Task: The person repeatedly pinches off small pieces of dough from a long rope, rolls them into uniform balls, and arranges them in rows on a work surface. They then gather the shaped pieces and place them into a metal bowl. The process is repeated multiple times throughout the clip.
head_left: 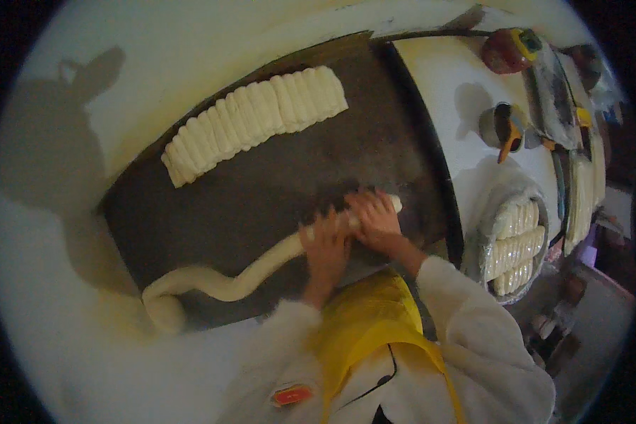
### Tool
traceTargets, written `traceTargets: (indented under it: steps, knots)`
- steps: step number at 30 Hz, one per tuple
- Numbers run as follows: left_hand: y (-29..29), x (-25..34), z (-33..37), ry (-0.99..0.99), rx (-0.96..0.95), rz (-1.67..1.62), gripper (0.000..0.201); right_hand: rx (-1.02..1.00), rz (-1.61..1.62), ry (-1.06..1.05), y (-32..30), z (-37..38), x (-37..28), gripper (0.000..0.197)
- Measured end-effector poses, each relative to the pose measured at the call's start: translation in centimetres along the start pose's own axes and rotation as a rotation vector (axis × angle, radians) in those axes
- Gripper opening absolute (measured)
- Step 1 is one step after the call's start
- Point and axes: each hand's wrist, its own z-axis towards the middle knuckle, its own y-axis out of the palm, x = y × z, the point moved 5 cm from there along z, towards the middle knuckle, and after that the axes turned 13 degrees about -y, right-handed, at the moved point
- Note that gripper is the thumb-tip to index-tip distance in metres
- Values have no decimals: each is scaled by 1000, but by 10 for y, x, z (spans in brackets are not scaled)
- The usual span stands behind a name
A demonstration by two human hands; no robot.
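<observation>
A long, pale rope of dough (268, 263) winds across the dark work board (233, 205), its thick left end curling over the near left corner. My left hand (325, 244) rests on the thinner right stretch of the rope, fingers spread over it. Close beside it, my right hand (376, 220) lies across the dough near its right tip, fingers also apart and slightly blurred. The tip (396, 203) shows just past the right hand. Neither hand wraps round the dough. What lies under the palms is hidden.
Toward the far edge of the board sits a row of dough pieces (254, 109) pressed side by side. On the pale surface to the right stand a plastic-covered round container of dough pieces (519, 251), a metal cup (491, 126) with an orange-handled tool, and a red jar (503, 53).
</observation>
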Motion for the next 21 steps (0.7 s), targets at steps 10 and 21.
traceTargets:
  steps: [10,21]
  knots:
    - [-48,-248,-115,-493,-460,143,71,-84,66,-70,-2,18,46,72]
    - [-58,-36,-63,-126,-150,-189,60,284,86,61,3,-61,-32,76]
